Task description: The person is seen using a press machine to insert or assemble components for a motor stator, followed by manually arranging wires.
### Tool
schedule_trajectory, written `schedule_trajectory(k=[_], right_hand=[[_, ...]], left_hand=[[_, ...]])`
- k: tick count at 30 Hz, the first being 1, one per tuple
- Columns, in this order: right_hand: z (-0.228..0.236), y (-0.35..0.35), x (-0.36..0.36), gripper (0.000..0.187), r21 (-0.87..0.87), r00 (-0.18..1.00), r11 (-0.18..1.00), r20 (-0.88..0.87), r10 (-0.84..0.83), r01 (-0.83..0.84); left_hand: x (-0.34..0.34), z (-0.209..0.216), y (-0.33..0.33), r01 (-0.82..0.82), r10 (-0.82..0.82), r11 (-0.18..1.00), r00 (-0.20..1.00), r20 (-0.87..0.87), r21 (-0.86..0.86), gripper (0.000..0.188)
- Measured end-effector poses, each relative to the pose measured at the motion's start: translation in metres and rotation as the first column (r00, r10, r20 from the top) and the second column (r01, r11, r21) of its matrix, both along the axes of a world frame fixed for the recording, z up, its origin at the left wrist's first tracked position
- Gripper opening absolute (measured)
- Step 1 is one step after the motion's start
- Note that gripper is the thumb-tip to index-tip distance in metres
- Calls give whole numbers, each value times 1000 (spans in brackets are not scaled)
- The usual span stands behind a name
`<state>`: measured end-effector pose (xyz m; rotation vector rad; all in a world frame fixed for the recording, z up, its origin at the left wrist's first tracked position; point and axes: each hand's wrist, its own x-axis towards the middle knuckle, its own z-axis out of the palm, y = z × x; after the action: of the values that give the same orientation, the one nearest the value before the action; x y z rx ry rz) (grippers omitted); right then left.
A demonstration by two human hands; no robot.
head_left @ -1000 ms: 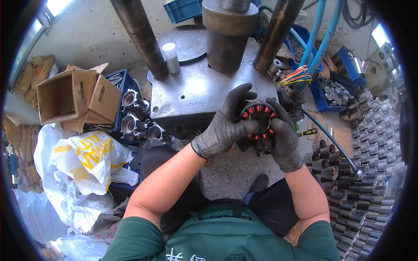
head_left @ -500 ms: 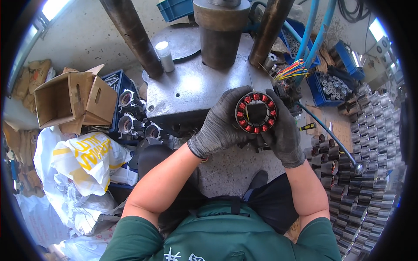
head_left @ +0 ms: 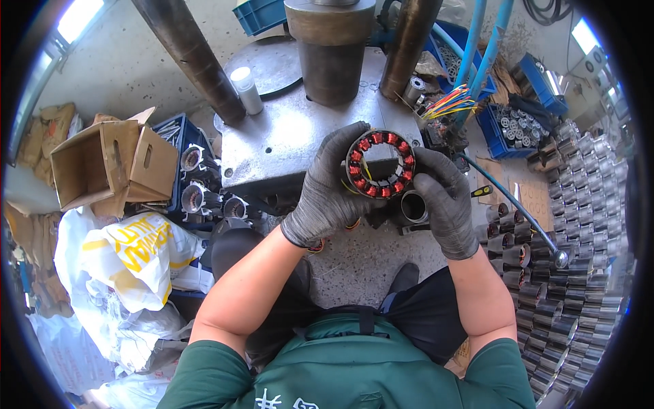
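Left hand (head_left: 330,180), gloved, closed around the left side of the stator (head_left: 364,145), which is tilted, red coils facing up, in front of the press bed (head_left: 286,153). Right hand (head_left: 446,201) half curled at the stator's right rim; cannot tell whether it grips. Metal sleeve (head_left: 414,220) below the stator, beside the right thumb.

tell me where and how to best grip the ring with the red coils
Probably hold the ring by its dark outer rim, from left and right together: the round edge offers opposed holds, while the red coils line its inside, where fingers could snag them. The left hand has its left side.
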<state>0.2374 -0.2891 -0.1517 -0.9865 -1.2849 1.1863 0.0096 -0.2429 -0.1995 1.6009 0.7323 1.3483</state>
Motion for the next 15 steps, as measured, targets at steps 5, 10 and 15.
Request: schedule_trajectory(k=[5, 10, 15], right_hand=[[-2, 2, 2, 48, 3, 997, 1000, 71, 4, -4], [-7, 7, 3, 43, 101, 993, 995, 115, 16, -27], [-11, 11, 3, 46, 273, 982, 960, 189, 7, -59]], left_hand=[[3, -4, -1, -34, 34, 998, 999, -10, 58, 117], [3, -4, -2, 24, -23, 1000, 995, 94, -16, 114], [-1, -2, 0, -15, 14, 999, 1000, 13, 37, 113]])
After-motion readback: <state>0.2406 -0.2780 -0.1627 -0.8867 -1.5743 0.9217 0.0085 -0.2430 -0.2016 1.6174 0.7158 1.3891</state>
